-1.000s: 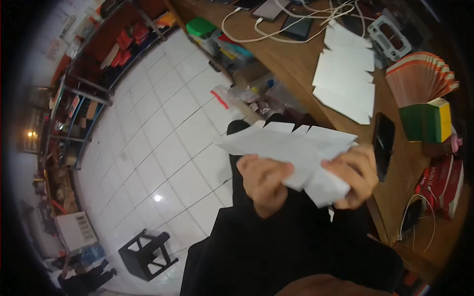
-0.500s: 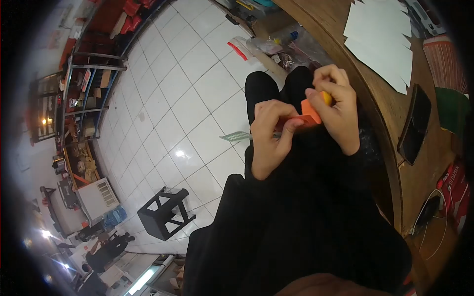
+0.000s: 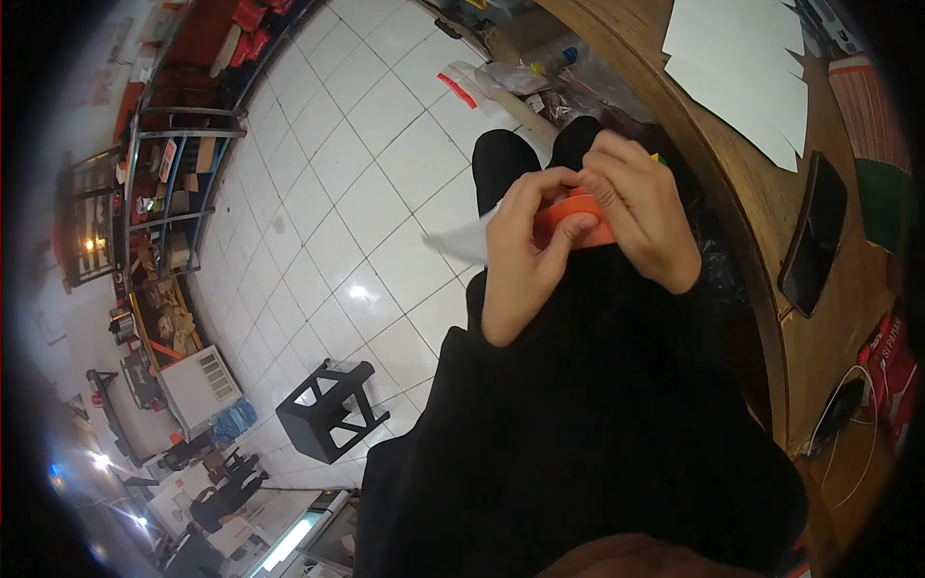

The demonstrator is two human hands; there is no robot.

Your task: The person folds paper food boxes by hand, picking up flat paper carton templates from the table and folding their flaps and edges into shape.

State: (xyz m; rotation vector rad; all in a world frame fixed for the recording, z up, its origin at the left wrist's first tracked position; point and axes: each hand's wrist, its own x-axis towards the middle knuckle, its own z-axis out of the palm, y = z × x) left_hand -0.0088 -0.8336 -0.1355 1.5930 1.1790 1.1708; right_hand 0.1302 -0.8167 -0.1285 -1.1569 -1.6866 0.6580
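Note:
Above my lap, my left hand (image 3: 525, 255) pinches an orange piece (image 3: 583, 226), with the thumb on its face and the fingers behind it. Against the upper right of the same orange piece, my right hand (image 3: 641, 212) has its fingers closed. Part of the orange piece is hidden by my fingers. A whitish sheet (image 3: 458, 236) sticks out to the left, behind my left hand. A small bit of yellow and green shows just behind my right hand.
On the wooden table (image 3: 747, 212) to the right are a white cut sheet (image 3: 742, 82), a black phone (image 3: 814, 236) and a red bag (image 3: 888, 361). A black stool (image 3: 332, 409) stands on the tiled floor. Shelves (image 3: 188, 135) line the left side.
A second ago both hands held a white cut sheet higher up; now they hold an orange piece over my lap. Since half a second ago, my hands have drawn closer together around it.

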